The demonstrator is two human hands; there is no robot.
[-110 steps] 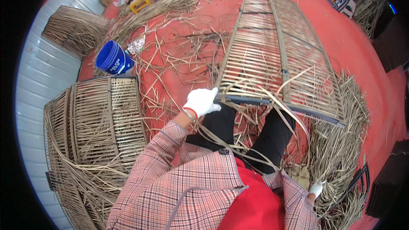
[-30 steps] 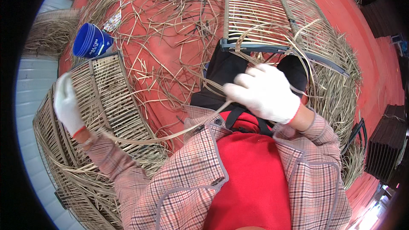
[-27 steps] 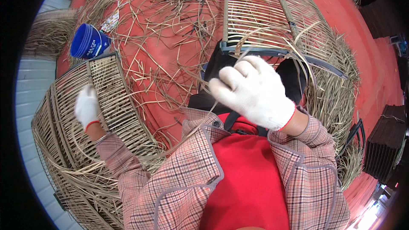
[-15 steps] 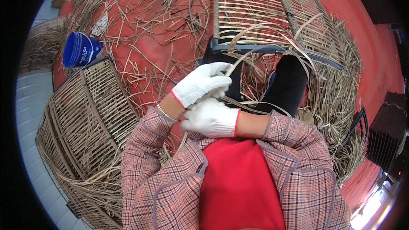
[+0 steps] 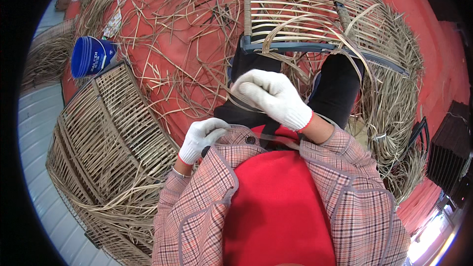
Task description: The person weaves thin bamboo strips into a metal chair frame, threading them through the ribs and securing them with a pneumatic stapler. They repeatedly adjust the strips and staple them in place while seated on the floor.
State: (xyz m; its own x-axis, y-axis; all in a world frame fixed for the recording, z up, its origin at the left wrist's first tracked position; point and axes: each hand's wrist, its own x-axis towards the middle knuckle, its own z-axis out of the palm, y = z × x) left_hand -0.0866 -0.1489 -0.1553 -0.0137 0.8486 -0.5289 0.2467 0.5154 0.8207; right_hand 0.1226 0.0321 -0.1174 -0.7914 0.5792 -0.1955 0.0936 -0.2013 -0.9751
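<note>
My right hand (image 5: 276, 97), in a white knitted glove, is raised over my lap with its fingers curled around a thin pale rattan strip (image 5: 239, 96). The strip loops beside the fingers, partly smeared by motion. My left hand (image 5: 201, 139), gloved the same way, is lower and to the left, against the front edge of my plaid jacket (image 5: 236, 140). Its fingers are bent together; what they hold is hidden. Past my knees lies a woven rattan panel (image 5: 290, 12) on a dark blue-grey frame bar (image 5: 300, 47), with loose strips arching over its near edge.
At the left rests another slatted woven panel (image 5: 118, 113) with loose strands at its lower end. Beyond it stands a blue bucket (image 5: 88, 58). Strip scraps litter the red floor (image 5: 162, 29). Bundled dry strands (image 5: 389, 118) are piled at the right, near a dark slatted object (image 5: 446, 143).
My hands, close together before, have moved apart. The right hand went up and to the right with a strip; the left drew back down to the left, near the jacket edge.
</note>
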